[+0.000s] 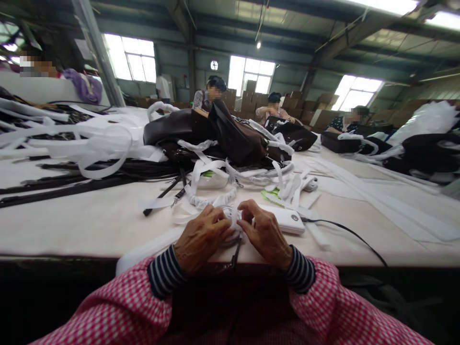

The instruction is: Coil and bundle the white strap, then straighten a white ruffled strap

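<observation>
Near edge of the bench [89,225]: my left hand [201,237] and right hand [266,235] meet, the fingers of both clenched on a white wrapped strap [230,216]. Just beside my right hand lies a white power bank [289,220] with a black cable [345,231] attached. Farther in, mid-bench, dark bags [237,136] are heaped among white strips [108,143].

I am seeing pink-and-white checks running over the sleeves [118,306] and navy-and-white stripes ringing the cuffs [163,275]. The foam wrapping [230,219] is showing white, as is the power bank [287,220], its cable [345,230] trailing black. The handbags [237,136] are looking dark brown, the straps [72,188] black, the tabletop [89,220] cream, a paper scrap [270,194] bright green.
</observation>
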`<action>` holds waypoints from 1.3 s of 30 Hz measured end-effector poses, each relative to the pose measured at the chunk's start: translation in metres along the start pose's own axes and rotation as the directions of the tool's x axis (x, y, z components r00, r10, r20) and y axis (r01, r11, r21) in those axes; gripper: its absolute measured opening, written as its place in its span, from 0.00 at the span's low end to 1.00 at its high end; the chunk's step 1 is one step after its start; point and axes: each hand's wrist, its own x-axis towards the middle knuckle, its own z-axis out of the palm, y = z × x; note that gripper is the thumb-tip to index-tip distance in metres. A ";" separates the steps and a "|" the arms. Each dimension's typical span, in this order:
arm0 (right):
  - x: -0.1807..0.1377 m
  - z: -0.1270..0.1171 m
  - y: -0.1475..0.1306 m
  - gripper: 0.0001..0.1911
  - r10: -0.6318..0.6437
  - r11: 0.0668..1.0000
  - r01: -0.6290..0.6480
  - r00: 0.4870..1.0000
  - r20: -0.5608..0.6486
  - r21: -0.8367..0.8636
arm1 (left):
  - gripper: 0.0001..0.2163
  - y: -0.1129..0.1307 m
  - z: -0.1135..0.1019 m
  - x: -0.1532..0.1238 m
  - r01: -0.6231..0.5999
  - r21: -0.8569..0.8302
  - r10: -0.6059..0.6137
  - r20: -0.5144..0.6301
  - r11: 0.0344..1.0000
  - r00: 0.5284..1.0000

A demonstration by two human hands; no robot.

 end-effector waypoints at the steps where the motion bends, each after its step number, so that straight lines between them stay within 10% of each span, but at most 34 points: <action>1: -0.004 0.003 0.001 0.16 0.036 0.998 -0.036 0.999 -0.014 0.056 | 0.11 0.000 0.002 0.000 -0.006 0.016 0.006 -0.002 1.000 1.000; 8: -0.023 0.005 0.001 0.09 0.073 0.987 -0.082 0.995 0.070 0.136 | 0.05 0.003 -0.005 0.001 -0.073 -0.044 0.072 -0.010 0.996 0.997; 20: -0.016 -0.017 0.014 0.10 -0.151 0.986 0.124 0.944 0.292 0.108 | 0.08 -0.005 -0.022 0.018 -0.147 0.077 0.119 0.294 0.986 0.948; 39: -0.023 -0.015 0.015 0.02 -0.182 0.979 0.200 0.938 0.294 -0.035 | 0.12 0.007 -0.041 0.028 -0.336 0.273 0.169 0.492 0.901 0.854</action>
